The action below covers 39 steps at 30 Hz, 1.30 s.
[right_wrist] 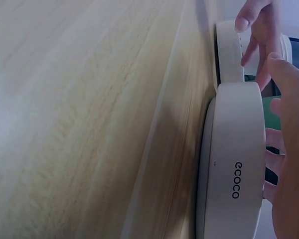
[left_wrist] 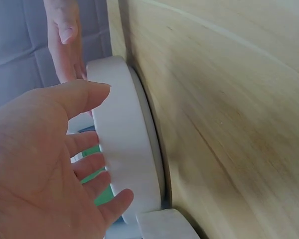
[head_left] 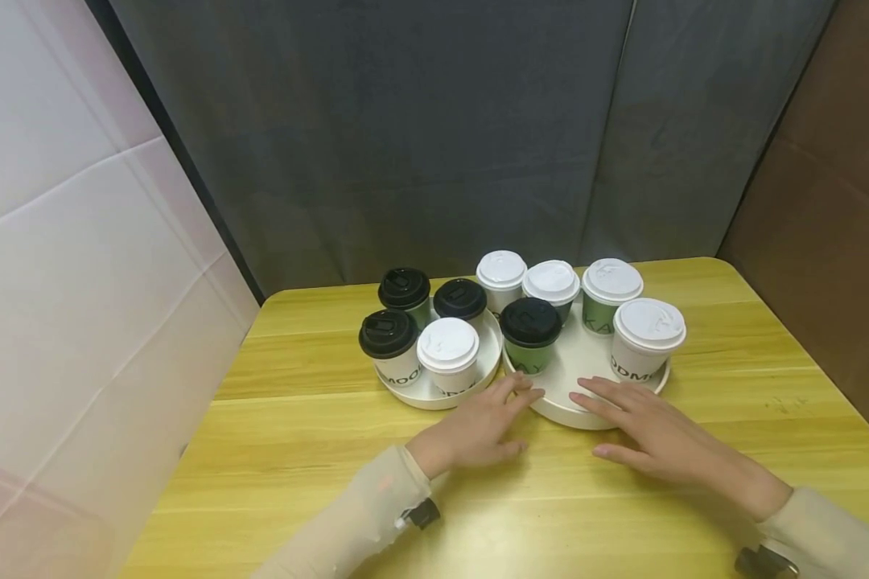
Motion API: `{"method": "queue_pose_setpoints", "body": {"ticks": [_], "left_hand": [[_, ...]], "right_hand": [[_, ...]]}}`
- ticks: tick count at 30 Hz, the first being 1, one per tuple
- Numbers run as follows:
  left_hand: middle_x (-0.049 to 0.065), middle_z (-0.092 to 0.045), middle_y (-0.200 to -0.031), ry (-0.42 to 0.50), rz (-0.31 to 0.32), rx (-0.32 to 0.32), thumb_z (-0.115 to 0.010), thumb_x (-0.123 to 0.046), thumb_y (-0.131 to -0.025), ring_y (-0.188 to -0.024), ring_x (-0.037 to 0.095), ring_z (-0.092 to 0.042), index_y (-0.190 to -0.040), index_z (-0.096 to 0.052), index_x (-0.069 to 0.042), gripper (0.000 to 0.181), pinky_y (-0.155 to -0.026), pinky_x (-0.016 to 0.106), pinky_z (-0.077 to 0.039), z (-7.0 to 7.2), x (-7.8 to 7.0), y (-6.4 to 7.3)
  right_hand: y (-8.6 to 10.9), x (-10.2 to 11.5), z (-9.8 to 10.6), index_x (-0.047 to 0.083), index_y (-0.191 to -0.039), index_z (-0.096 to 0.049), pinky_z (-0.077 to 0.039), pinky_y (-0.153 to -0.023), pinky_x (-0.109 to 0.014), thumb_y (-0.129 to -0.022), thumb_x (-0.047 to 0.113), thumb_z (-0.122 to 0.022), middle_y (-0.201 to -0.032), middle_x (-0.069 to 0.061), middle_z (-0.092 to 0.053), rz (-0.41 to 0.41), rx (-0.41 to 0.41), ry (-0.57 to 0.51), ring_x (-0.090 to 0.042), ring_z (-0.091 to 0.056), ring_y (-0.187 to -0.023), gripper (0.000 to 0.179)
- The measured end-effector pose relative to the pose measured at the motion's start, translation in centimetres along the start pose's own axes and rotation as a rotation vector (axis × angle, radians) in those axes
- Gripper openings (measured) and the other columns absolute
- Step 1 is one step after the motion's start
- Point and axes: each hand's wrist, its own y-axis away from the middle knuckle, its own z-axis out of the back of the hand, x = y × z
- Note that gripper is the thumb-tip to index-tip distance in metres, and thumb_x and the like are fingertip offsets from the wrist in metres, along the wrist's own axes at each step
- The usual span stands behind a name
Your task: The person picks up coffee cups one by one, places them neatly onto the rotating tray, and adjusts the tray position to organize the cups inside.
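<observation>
Two round white trays stand side by side: a left tray point(head_left: 490, 354) and a right tray point(head_left: 579, 417), whose rim reads "ecoco" in the right wrist view. My left hand point(head_left: 478, 430) is by the front left rim of the right tray, fingers loosely extended, near a green cup with a black lid point(head_left: 532, 331). Over the front rim of that tray is my right hand point(head_left: 655, 430), its fingers spread, in front of a white cup with a white lid point(head_left: 648, 338). Neither hand holds anything. Whether the fingertips touch the rim, I cannot tell.
Several lidded cups, among them a black-lidded white cup point(head_left: 391, 346) and a white-lidded cup point(head_left: 449, 354), crowd the left tray. More white-lidded cups, one green point(head_left: 610, 293), stand at the right tray's back. A dark grey panel point(head_left: 405, 145) rises behind the wooden table point(head_left: 275, 450).
</observation>
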Motion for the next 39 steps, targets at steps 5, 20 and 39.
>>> {"method": "queue_pose_setpoints", "body": {"ticks": [5,20,39], "left_hand": [[0.009,-0.029,-0.160,0.020,0.010,0.018,-0.064,-0.039,-0.093,-0.148,0.027,-0.035,-0.155,-0.031,-0.016,0.073,-0.117,0.039,-0.041,0.5,-0.4,0.2],[-0.001,-0.056,-0.144,0.066,-0.038,0.129,-0.058,-0.036,-0.099,-0.132,0.014,-0.055,-0.145,-0.050,-0.017,0.050,-0.112,0.032,-0.045,11.9,-2.0,-0.4],[0.008,-0.046,-0.152,-0.054,0.249,0.137,-0.059,-0.032,-0.098,-0.140,0.025,-0.046,-0.150,-0.041,-0.014,0.058,-0.118,0.042,-0.038,18.9,6.4,-7.3]], "right_hand": [[-0.2,0.1,0.2,0.030,-0.153,-0.038,-0.038,-0.109,-0.056,-0.089,0.045,-0.069,-0.155,-0.004,-0.044,-0.007,0.010,-0.023,-0.031,-0.047,-0.137,0.073],[-4.6,1.4,4.9,0.023,-0.149,-0.044,-0.044,-0.111,-0.040,-0.090,0.033,-0.071,-0.152,-0.004,-0.049,-0.003,-0.043,-0.121,-0.027,-0.049,-0.137,0.066],[-15.3,1.2,8.6,0.012,-0.149,-0.043,-0.052,-0.101,-0.050,-0.098,0.027,-0.059,-0.144,-0.017,-0.055,-0.314,0.060,-0.474,-0.034,-0.061,-0.124,0.055]]}}
